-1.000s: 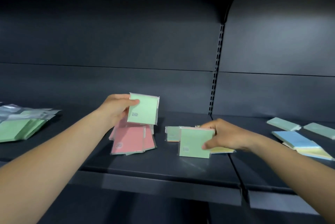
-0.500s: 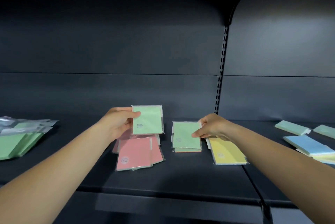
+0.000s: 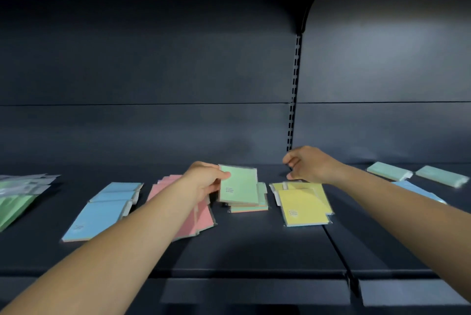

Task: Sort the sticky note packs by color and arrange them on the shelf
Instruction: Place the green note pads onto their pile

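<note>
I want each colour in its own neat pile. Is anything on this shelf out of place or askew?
The piles on the main shelf hold one colour each, but the pink pile is fanned out crookedly. To the right, two mint packs and a blue pack lie apart from the sorted piles. The left hand holds a green pack.

You had only one view, the wide-angle camera on your head. It faced forward and slightly down at the dark metal shelf (image 3: 254, 251) from close range, at arm's reach, with both forearms entering from the bottom corners and the dark back panel (image 3: 153, 59) filling the upper half.
</note>
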{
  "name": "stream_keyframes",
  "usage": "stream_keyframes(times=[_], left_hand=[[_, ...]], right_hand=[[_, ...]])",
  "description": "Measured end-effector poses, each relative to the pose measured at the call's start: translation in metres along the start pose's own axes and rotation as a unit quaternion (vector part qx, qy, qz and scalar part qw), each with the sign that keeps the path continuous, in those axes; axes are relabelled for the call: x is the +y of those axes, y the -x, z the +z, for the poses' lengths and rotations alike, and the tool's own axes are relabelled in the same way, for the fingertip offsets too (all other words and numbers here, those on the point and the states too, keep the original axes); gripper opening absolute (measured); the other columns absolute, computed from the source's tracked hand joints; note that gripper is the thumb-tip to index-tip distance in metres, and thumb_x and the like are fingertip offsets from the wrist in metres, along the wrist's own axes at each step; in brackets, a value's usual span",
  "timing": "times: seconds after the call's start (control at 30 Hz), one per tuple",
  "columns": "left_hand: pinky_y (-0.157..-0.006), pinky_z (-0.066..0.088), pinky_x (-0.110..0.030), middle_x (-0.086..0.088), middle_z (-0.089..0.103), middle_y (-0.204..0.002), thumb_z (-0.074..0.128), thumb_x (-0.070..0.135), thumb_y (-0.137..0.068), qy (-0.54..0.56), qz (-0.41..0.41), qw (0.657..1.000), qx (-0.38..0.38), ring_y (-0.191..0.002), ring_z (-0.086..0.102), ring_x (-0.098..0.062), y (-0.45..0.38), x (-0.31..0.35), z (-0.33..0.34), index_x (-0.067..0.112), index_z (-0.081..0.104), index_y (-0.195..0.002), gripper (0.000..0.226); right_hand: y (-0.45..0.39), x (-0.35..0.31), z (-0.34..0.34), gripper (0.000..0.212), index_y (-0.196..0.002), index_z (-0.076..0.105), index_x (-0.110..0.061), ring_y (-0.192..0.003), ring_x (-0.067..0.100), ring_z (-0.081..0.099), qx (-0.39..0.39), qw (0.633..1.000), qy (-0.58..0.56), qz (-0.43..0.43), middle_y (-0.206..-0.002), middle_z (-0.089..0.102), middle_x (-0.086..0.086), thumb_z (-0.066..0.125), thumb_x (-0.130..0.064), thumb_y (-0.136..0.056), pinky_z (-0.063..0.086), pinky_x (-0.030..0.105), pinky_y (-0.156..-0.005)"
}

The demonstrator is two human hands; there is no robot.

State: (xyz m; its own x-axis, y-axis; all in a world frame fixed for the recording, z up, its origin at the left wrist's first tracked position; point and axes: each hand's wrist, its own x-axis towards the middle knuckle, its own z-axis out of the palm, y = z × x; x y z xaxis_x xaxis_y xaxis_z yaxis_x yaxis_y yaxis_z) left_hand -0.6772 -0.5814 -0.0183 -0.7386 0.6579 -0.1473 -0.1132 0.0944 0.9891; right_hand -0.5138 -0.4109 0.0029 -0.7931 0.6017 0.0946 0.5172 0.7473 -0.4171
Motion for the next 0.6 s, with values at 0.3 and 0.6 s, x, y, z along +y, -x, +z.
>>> stream_keyframes(times=[0.3,0.6], left_hand=[[-0.087,0.049,-0.029,-0.008,0.064,-0.108,0.078,0.019,-0.072,-0.506,0.052,0.861,0.013,-0.1,0.061,-0.024,-0.007,0.012,0.032,0.009,0.064,-0.102,0.034],[-0.094,0.039,-0.029,-0.004,0.051,-0.13,0.063,0.027,-0.087,-0.579,0.189,0.791,-0.056,-0.119,0.049,-0.022,0.005,0.026,0.139,0.013,0.052,-0.125,0.042]], right_hand=[[0.048,0.072,-0.047,0.062,-0.134,0.047,-0.02,-0.127,0.018,0.046,0.04,0.992,0.118,0.02,-0.137,0.049,0.0,0.07,-0.039,-0.08,0.037,0.03,-0.103],[0.089,0.166,-0.099,0.063,-0.131,0.049,-0.02,-0.12,0.023,0.049,0.06,0.98,0.183,0.046,-0.13,0.052,0.004,0.071,-0.044,-0.077,0.038,0.029,-0.095]])
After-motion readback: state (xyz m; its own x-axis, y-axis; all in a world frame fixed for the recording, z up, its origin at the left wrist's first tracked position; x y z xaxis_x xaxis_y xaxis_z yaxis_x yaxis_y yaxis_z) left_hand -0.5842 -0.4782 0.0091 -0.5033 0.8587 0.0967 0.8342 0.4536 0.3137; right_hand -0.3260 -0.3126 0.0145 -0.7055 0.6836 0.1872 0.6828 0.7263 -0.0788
